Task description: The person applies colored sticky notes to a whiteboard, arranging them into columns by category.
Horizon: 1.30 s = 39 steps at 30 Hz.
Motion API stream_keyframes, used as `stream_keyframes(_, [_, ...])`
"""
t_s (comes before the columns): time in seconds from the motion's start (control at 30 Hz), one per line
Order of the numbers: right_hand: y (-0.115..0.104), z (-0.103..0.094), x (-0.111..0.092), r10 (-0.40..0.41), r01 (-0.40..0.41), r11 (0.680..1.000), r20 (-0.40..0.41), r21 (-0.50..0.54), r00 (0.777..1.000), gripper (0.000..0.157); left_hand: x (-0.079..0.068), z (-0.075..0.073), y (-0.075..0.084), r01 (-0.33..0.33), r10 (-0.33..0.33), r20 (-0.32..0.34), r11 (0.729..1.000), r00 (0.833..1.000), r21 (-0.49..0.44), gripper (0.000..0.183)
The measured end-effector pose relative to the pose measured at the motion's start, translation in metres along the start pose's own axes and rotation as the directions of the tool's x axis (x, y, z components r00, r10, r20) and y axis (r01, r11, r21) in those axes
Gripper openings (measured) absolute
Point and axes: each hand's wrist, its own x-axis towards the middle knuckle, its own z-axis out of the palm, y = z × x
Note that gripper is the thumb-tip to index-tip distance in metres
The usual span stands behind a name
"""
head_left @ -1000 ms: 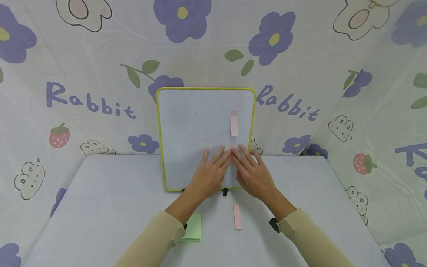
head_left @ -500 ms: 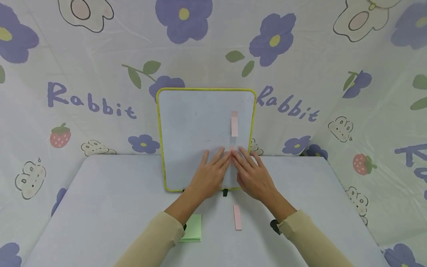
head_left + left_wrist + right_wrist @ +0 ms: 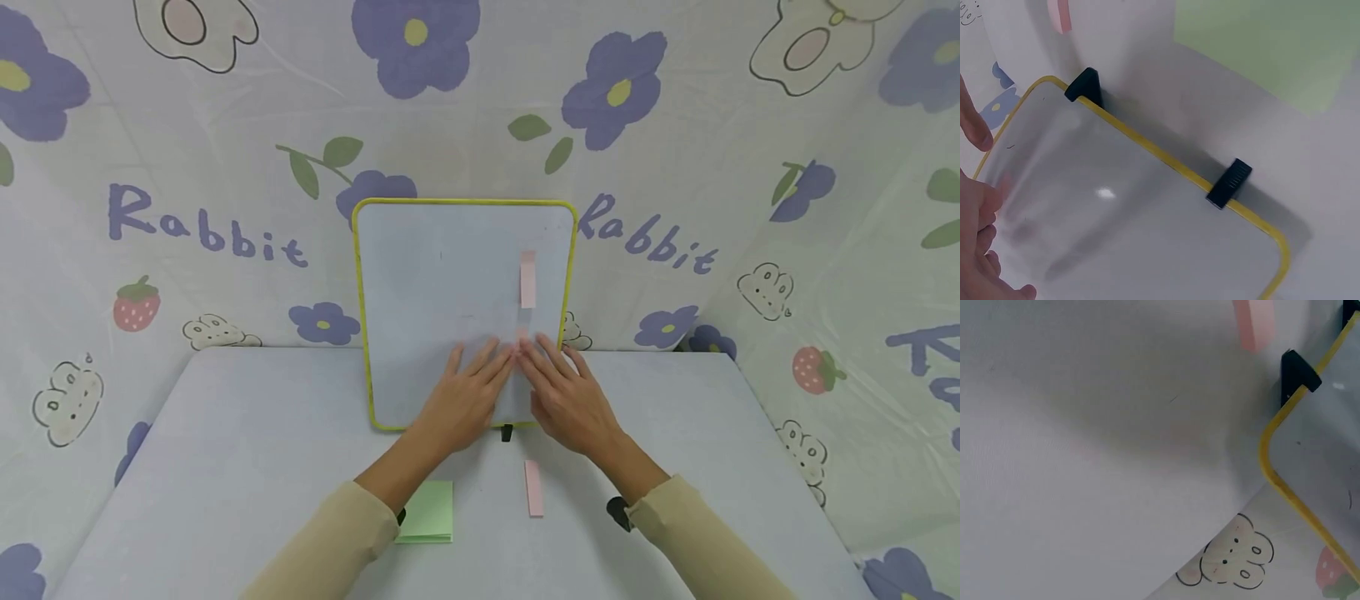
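A white board with a yellow rim [image 3: 420, 317] leans upright at the back of the table. High on its right side hangs a pink sticky strip [image 3: 528, 280]. Below that, a second pink strip [image 3: 522, 337] shows only its top end above the fingertips. My left hand [image 3: 465, 402] presses it with extended fingers, and my right hand [image 3: 573, 402] does so from the other side, fingertips nearly meeting. Part of the left hand [image 3: 979, 244] appears at the edge of the left wrist view; the right wrist view shows no hand.
Black clips [image 3: 1230, 183] support the board's lower edge. On the table in front lie a pink strip pad [image 3: 533, 488] and a green sticky note pad [image 3: 429, 512], partly behind the left sleeve. A patterned cloth [image 3: 247, 125] hangs behind and along both sides.
Both hands' fingertips have slid slightly down the board. My left hand and forearm have shifted a little left, uncovering more of the green pad.
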Motion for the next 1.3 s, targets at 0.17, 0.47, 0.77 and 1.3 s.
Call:
stream_keyframes(0.17, [-0.006, -0.002, 0.0, 0.04, -0.037, 0.993, -0.028, 0.112, 0.999, 0.066, -0.016, 0.0, -0.005, 0.012, -0.011, 0.016, 0.996, 1.0, -0.092, 0.059])
stream_keyframes(0.47, [-0.035, -0.009, -0.003, 0.073, -0.078, 0.96, 0.026, 0.269, 0.997, 0.065, -0.054, 0.004, -0.012, 0.015, -0.009, 0.028, 0.968, 1.0, -0.252, 0.053])
stream_keyframes(0.77, [-0.076, -0.011, -0.014, 0.028, -0.096, 0.906, 0.169, 0.413, 0.985, 0.063, -0.109, 0.019, -0.021, 0.011, 0.026, 0.114, 0.95, 0.993, -0.311, 0.057])
stream_keyframes(1.3, [-0.116, -0.001, -0.039, -0.114, -0.005, 0.838, 0.184, 0.546, 0.976, 0.059, -0.172, 0.03, -0.016, 0.07, 0.026, 0.249, 0.925, 0.968, -0.372, 0.053])
